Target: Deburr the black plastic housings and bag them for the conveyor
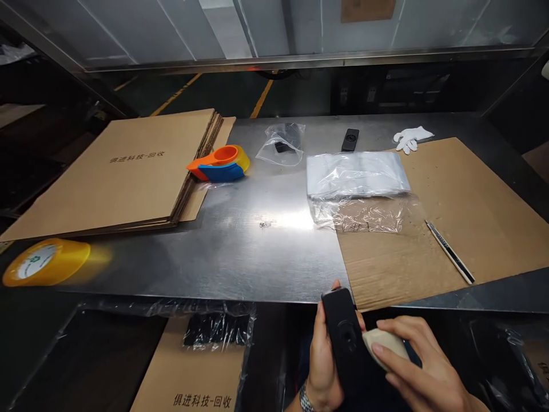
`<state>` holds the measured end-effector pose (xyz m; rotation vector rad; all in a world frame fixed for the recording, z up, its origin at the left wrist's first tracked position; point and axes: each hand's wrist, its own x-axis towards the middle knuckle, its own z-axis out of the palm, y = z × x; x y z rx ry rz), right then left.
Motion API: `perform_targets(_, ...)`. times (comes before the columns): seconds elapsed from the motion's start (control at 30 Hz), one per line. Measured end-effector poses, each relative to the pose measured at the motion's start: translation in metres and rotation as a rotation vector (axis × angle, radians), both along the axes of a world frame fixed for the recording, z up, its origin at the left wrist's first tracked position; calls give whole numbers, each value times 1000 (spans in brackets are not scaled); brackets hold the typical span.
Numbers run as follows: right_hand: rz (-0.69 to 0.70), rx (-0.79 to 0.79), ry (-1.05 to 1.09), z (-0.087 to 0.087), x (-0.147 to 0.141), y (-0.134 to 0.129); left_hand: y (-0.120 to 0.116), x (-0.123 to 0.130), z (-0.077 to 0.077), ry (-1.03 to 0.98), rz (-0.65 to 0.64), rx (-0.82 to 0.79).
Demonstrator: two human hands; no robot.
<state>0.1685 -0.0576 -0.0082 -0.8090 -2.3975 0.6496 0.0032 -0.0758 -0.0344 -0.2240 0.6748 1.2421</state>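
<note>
My left hand (322,363) is wrapped round a long black plastic piece (345,337) with a round recess in its face. The piece is held upright at the front edge of the table. In my right hand (429,360) is a pale cream pad (389,347), pinched between thumb and fingers. The pad is close against the right side of the black piece; whether it touches cannot be made out. A similar black piece (350,139) lies at the back of the table, and a clear bag (283,143) with something black inside lies left of it.
A stack of flat cardboard (141,171) carries an orange and blue tape dispenser (223,163) at its edge. Yellow tape (64,262) lies front left. Clear plastic bags (358,174), a cutter knife (450,252) and a white glove (412,138) lie on or beside a cardboard sheet (484,200).
</note>
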Motion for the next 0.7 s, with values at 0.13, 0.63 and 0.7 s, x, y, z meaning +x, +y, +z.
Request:
perform_targets(0.13, -16, 135, 18, -18, -17, -15, 2, 3, 0, 83, 28, -30)
perform_targets(0.63, 9, 122, 80, -26, -21, -22, 7, 9, 1, 186, -5, -192)
perform_targets(0.7, 45, 87, 42, -25, -9, -16, 8, 6, 2, 143, -16, -208)
